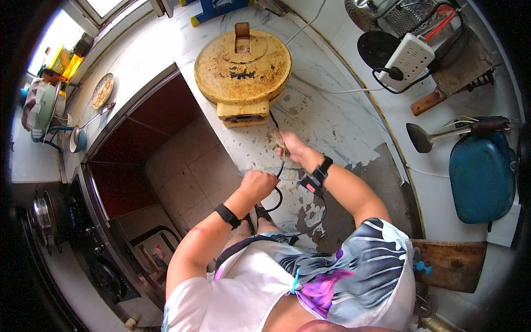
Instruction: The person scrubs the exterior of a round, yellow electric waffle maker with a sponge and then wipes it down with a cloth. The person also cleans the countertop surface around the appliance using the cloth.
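Observation:
A round yellow electric baking pan with a stained, worn lid sits shut on the marble-patterned counter. Its black power cord comes out near the front handle and loops down past the counter's edge. My left hand is closed around the cord, close to that edge. Farther up, my right hand presses a pale, fibrous scrubbing wad around the same cord. The fingers partly cover the wad. A small black device hangs below my right wristband.
On the right wall are a white power strip, a cleaver, a spatula and a blue pan. A wooden board stands below. At left are a gas stove and a plate of food.

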Demonstrator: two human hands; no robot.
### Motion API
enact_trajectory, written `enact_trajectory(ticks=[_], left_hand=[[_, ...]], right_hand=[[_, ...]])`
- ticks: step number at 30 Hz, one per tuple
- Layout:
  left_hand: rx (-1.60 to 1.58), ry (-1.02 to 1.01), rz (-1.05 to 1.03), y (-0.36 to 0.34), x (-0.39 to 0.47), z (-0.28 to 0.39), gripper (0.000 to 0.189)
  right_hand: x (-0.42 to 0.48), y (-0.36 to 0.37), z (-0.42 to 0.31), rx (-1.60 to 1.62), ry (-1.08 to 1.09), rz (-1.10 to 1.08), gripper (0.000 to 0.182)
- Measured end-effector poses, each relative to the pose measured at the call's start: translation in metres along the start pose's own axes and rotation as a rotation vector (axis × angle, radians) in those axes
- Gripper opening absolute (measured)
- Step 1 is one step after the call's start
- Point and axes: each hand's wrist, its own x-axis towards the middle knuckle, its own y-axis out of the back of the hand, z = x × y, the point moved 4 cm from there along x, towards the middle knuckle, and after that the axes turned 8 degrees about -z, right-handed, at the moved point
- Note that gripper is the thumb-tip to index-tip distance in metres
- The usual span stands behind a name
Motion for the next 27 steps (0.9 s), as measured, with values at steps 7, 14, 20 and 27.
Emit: enact_trajectory(ticks=[7, 14, 20, 27], left_hand=[[-0.165, 0.024, 0.007, 0.01, -0.004, 0.012, 0.028], [-0.22, -0.072, 0.125, -0.003, -0.019, 0.02, 0.029], [-0.107, -0.122, 0.067, 0.002, -0.018, 0.02, 0.03], [-0.026, -0.133, 0.004, -0.007, -0.015, 0.018, 0.027]], right_hand=[[-0.08, -0.026, 0.033, 0.215, 0.037, -0.049, 0.03], [-0.039, -0.014, 0.028, 0.179, -0.075, -0.039, 0.033], [0.037, 0.009, -0.011, 0.081, -0.062, 0.025, 0.031], [0.081, 0.016, -0.039, 0.134, -0.038, 0.09, 0.03]])
